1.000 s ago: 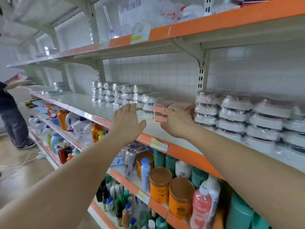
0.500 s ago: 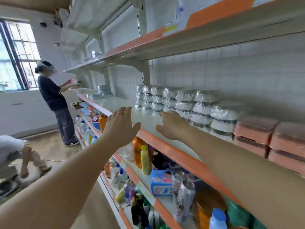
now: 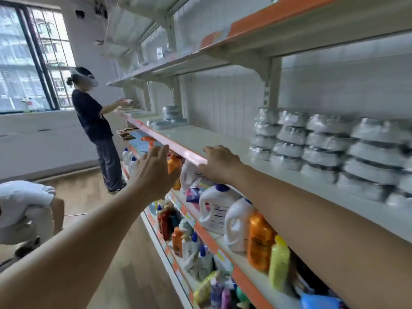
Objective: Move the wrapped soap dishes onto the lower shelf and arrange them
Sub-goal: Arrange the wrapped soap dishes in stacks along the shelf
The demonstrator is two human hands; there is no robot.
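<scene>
Stacks of white soap dishes in clear wrap [image 3: 323,141] stand in rows on the pale middle shelf [image 3: 200,137], to the right of both my hands. My right hand [image 3: 219,162] rests over the orange front edge of that shelf, fingers bent, holding nothing. My left hand [image 3: 155,172] hovers in the air in front of the shelf edge with its fingers relaxed and empty. More wrapped items [image 3: 172,112] sit further down the same shelf, blurred.
Below are shelves packed with detergent jugs [image 3: 215,208], orange bottles [image 3: 259,240] and a yellow bottle [image 3: 278,263]. An upper shelf [image 3: 245,39] hangs overhead. One person [image 3: 95,134] stands at the far end of the aisle; another in white [image 3: 24,210] crouches on the wooden floor at left.
The view has swung left along the aisle. The pink boxes have left the frame, the soap dish stacks now lie to the right, and my right hand has come down onto the shelf edge.
</scene>
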